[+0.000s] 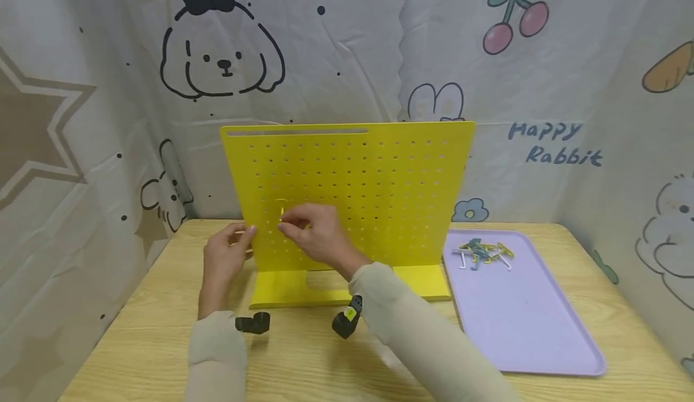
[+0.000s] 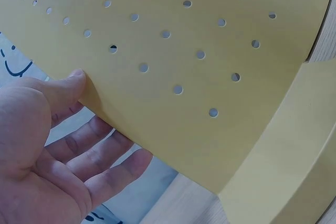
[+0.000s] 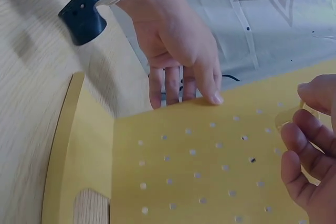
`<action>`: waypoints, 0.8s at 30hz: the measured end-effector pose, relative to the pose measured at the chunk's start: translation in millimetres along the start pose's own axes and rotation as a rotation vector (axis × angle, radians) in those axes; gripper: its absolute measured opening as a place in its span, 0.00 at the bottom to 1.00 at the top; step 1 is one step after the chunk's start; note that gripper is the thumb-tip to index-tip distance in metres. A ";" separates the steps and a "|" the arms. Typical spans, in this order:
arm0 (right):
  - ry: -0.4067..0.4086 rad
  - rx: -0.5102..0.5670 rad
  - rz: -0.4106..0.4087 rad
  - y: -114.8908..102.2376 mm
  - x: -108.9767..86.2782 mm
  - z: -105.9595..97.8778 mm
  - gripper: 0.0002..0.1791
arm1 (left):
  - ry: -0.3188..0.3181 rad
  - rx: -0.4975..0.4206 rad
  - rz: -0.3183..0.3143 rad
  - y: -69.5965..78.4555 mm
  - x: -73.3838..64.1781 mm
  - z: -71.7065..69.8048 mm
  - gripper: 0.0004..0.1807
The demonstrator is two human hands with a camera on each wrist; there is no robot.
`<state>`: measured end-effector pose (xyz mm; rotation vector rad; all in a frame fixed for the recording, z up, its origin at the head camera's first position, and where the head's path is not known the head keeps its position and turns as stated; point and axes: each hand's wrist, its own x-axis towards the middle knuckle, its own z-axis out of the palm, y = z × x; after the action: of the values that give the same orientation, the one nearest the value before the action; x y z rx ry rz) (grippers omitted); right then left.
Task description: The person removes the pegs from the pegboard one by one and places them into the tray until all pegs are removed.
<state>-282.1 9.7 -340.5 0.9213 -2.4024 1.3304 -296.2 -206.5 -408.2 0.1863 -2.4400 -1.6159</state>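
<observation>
A yellow pegboard (image 1: 412,251) stands upright on its foot on the table. At its left edge my left hand (image 1: 223,260) grips the board, the thumb (image 2: 73,82) on the front face and the other fingers behind the edge. My right hand (image 1: 320,233) pinches a small yellow hook (image 3: 286,116) between thumb and fingers, close against the left part of the board's front. In the head view, the top of that hook shows above the fingertips; the rest is hidden by the hand.
A lilac tray (image 1: 520,323) lies to the right of the board, with a small pile of yellow, white and grey-green hooks (image 1: 479,252) near its far end. Printed curtains (image 1: 347,40) close off the back and sides of the wooden table (image 1: 146,336).
</observation>
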 end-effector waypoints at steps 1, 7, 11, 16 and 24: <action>-0.003 -0.006 0.002 1.2 -2.7 -2.6 0.07 | 0.003 0.004 -0.001 -0.1 -0.2 0.0 0.24; -0.004 -0.004 -0.009 13.7 -20.7 -20.7 0.06 | 0.010 0.021 -0.012 -0.5 0.7 0.8 0.23; 0.015 0.026 0.006 23.2 -33.1 -35.0 0.05 | 0.011 0.025 -0.003 -1.5 1.9 1.0 0.23; 0.042 0.033 0.034 33.3 -48.1 -52.6 0.05 | 0.013 0.033 0.028 -2.1 1.1 0.2 0.22; 0.067 -0.007 0.110 42.7 -71.6 -79.7 0.06 | 0.015 0.032 0.048 -1.4 -0.2 0.3 0.22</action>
<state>-260.8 121.3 -360.1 0.7404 -2.4357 1.3665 -296.1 -206.7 -409.6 0.1436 -2.4413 -1.5506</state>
